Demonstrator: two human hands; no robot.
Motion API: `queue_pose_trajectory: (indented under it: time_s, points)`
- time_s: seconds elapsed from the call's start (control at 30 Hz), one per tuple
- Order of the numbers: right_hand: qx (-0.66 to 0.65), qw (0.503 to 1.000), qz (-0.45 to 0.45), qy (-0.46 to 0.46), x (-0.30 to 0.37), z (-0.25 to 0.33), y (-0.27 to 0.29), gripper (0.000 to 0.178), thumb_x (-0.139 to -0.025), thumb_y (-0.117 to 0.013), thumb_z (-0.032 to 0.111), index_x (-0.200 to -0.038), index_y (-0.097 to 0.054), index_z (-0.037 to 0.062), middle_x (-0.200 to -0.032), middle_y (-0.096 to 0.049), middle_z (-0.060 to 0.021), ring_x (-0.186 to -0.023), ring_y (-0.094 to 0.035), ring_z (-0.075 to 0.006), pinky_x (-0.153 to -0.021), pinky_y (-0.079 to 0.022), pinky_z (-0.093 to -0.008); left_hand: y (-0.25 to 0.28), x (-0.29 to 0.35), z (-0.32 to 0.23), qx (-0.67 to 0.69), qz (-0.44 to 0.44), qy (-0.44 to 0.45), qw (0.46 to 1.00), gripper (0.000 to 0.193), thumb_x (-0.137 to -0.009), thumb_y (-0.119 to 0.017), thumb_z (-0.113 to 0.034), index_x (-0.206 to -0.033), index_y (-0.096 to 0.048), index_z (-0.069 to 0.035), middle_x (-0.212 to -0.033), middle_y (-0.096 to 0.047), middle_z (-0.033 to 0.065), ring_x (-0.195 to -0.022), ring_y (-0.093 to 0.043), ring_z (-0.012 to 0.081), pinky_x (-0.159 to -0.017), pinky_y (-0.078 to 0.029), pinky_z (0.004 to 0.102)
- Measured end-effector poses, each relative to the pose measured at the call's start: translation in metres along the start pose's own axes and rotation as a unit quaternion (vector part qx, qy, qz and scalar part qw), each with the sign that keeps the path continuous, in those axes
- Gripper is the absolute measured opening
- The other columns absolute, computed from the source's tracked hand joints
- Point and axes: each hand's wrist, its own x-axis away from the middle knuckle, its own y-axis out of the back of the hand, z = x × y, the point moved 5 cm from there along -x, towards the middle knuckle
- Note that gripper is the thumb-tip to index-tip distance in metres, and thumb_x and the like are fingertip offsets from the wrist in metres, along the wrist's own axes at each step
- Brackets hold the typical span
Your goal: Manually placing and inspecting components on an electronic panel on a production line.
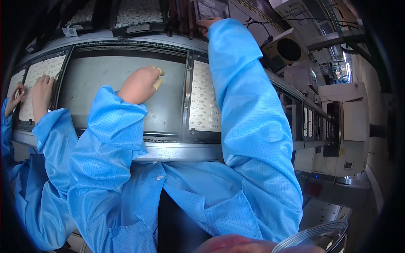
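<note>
My left hand (141,85) hovers over the grey plate-like bed of the conveyor (101,92). Its fingers are loosely curled, with a gap between thumb and forefinger and nothing seen between them. Pale yellow finger cots cover those tips. My right arm stretches far forward, and my right hand (209,23) is bent at the near edge of a dark-framed tray (212,9), beside upright dark brown frames (182,17). Its fingers look closed, but what they grip is partly hidden. Between my arms, a panel of white boards (202,103) lies in the conveyor, partly covered by my right sleeve.
At left, a co-worker's hands (41,95) rest on another white panel (46,69). Black bins (139,28) of small white pieces stand beyond the conveyor. Machinery with a round black opening (289,49) stands to the right. A metal rail (181,152) runs along the near side.
</note>
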Motion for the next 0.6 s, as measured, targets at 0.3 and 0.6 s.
queue_pose_trajectory:
  time_s: [0.3, 0.6]
  points:
    - [-0.149, 0.955, -0.159, 0.203, 0.25, -0.078, 0.088, 0.053, -0.081, -0.061, 0.004, -0.131, -0.047, 0.002, -0.066, -0.047, 0.0074, -0.06, -0.042, -0.0012, -0.055, -0.034, -0.018, 0.002, -0.022, -0.068, 0.184, -0.006, -0.049, 0.982, 0.024, -0.082, -0.06, -0.008, -0.105, -0.061, -0.001, -0.1, -0.061, 0.0144, -0.087, -0.06, 0.0254, -0.076, -0.048, 0.0332]
    - [-0.012, 0.968, -0.243, 0.065, 0.353, -0.177, -0.007, 0.06, -0.076, -0.062, 0.003, -0.134, -0.046, 0.0075, -0.062, -0.046, 0.0011, -0.054, -0.043, -0.0066, -0.05, -0.039, -0.0229, -0.092, -0.068, -0.187, 0.075, 0.19, -0.227, 0.952, 0.057, -0.082, -0.059, -0.008, -0.134, -0.037, -0.004, -0.139, -0.035, 0.0155, -0.125, -0.039, 0.03, -0.105, -0.033, 0.0348]
